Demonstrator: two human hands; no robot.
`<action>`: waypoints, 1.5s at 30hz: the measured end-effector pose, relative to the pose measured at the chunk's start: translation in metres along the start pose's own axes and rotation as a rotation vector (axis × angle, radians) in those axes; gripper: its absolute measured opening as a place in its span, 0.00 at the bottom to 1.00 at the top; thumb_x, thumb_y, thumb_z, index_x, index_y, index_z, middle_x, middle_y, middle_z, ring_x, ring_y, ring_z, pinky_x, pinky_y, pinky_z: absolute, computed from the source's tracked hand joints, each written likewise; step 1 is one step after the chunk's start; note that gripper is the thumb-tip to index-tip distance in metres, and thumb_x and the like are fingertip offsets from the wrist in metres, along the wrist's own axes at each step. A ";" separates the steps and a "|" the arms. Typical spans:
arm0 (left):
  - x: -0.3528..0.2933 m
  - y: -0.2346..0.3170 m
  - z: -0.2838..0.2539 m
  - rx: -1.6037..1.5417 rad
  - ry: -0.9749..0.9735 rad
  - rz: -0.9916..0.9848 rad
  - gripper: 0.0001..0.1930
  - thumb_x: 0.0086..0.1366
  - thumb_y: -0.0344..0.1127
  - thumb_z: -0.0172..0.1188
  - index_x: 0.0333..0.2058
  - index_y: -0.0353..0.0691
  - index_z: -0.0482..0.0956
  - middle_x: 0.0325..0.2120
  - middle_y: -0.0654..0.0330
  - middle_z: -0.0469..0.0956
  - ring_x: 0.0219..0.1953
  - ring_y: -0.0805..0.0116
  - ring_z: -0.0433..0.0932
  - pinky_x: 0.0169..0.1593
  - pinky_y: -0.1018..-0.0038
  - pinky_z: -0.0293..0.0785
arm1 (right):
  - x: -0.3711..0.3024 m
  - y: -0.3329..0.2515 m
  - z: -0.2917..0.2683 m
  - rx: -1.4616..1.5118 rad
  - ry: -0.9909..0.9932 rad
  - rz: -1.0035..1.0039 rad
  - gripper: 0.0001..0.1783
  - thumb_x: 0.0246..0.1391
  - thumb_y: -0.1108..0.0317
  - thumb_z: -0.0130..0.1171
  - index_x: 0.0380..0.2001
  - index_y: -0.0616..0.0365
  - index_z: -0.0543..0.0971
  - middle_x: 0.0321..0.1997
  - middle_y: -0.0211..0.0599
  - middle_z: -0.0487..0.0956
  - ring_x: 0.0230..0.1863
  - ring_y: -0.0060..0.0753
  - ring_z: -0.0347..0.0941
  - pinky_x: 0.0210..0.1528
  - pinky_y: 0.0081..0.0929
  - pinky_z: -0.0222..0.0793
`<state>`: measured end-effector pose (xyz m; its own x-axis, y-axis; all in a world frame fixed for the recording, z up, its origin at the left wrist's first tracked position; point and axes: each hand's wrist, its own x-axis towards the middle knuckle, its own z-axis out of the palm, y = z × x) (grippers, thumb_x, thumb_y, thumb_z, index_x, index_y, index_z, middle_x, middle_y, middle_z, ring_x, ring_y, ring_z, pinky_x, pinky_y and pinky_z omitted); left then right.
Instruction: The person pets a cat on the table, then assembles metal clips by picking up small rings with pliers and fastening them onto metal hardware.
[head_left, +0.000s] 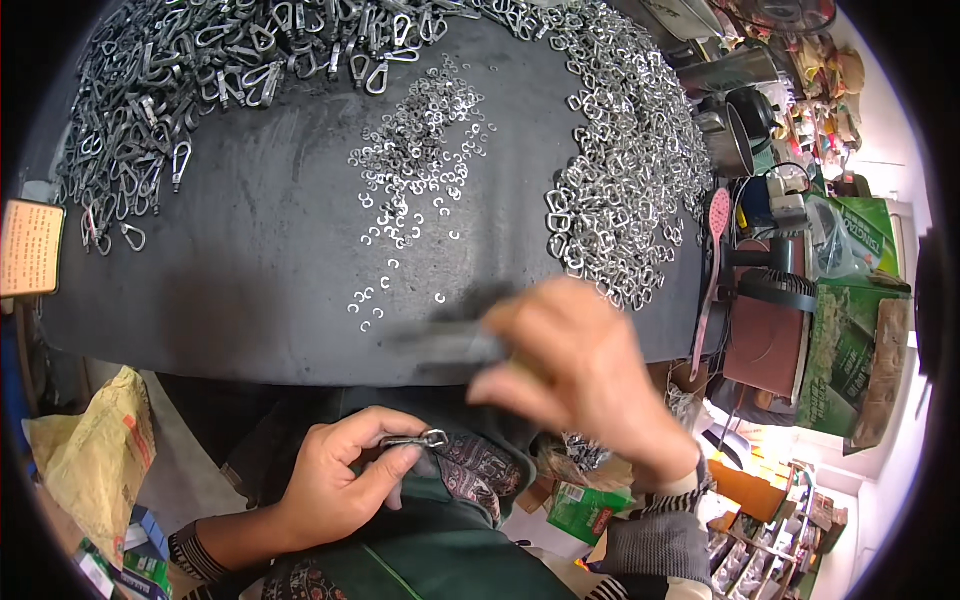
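Observation:
Above my lap, my left hand pinches a small dark metal hook between thumb and fingers; a square silver ring sits at its end. My right hand, smeared by motion, is closed on a blurred grey metal tool over the table's near edge. The tool's kind cannot be made out. Just left of its tip lie several loose C-shaped metal rings, which trail back to a heap of the same rings mid-table.
On the dark table, a big pile of metal snap hooks covers the far left, and square metal rings are heaped on the right. A phone stands at the left edge. Beyond the right edge are a pink-handled brush and green boxes.

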<state>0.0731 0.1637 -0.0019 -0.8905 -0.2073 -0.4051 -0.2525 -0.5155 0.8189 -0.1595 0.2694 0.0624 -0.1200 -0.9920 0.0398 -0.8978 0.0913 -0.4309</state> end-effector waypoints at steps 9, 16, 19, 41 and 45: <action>0.005 0.009 -0.010 -0.039 -0.136 -0.110 0.07 0.71 0.24 0.54 0.45 0.29 0.75 0.35 0.52 0.83 0.25 0.77 0.79 0.29 0.81 0.77 | 0.033 0.043 -0.003 -0.701 0.120 0.005 0.18 0.48 0.60 0.69 0.42 0.51 0.78 0.39 0.35 0.73 0.44 0.39 0.71 0.46 0.38 0.63; 0.009 0.002 -0.014 0.108 -0.072 0.163 0.09 0.65 0.26 0.64 0.44 0.35 0.84 0.33 0.62 0.82 0.26 0.82 0.77 0.29 0.82 0.71 | 0.039 0.040 -0.003 -0.730 0.102 0.023 0.18 0.47 0.60 0.69 0.41 0.51 0.78 0.37 0.34 0.73 0.40 0.38 0.71 0.43 0.37 0.63; 0.010 0.005 -0.016 0.200 -0.018 0.295 0.09 0.63 0.26 0.65 0.42 0.37 0.85 0.34 0.61 0.81 0.28 0.82 0.76 0.31 0.81 0.70 | 0.040 0.041 -0.003 -0.715 0.115 -0.033 0.18 0.44 0.59 0.71 0.38 0.52 0.78 0.33 0.32 0.71 0.36 0.35 0.70 0.38 0.34 0.63; -0.012 0.042 -0.025 0.009 -0.056 0.041 0.07 0.69 0.27 0.60 0.43 0.32 0.81 0.35 0.63 0.78 0.30 0.79 0.73 0.33 0.80 0.69 | 0.024 -0.029 -0.024 -0.272 -0.089 -0.479 0.18 0.46 0.53 0.69 0.29 0.55 0.77 0.23 0.26 0.68 0.22 0.25 0.65 0.23 0.25 0.56; 0.010 0.106 -0.046 1.267 -0.061 0.573 0.15 0.60 0.40 0.68 0.40 0.36 0.80 0.35 0.51 0.79 0.39 0.50 0.77 0.46 0.60 0.74 | -0.019 -0.035 -0.012 -0.178 -0.082 -0.256 0.17 0.45 0.56 0.71 0.30 0.55 0.78 0.24 0.28 0.71 0.23 0.29 0.68 0.24 0.28 0.60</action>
<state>0.0544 0.0692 0.0618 -0.9920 -0.0778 0.0995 0.0111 0.7309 0.6823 -0.1304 0.2863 0.0876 0.1473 -0.9878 0.0506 -0.9553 -0.1553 -0.2515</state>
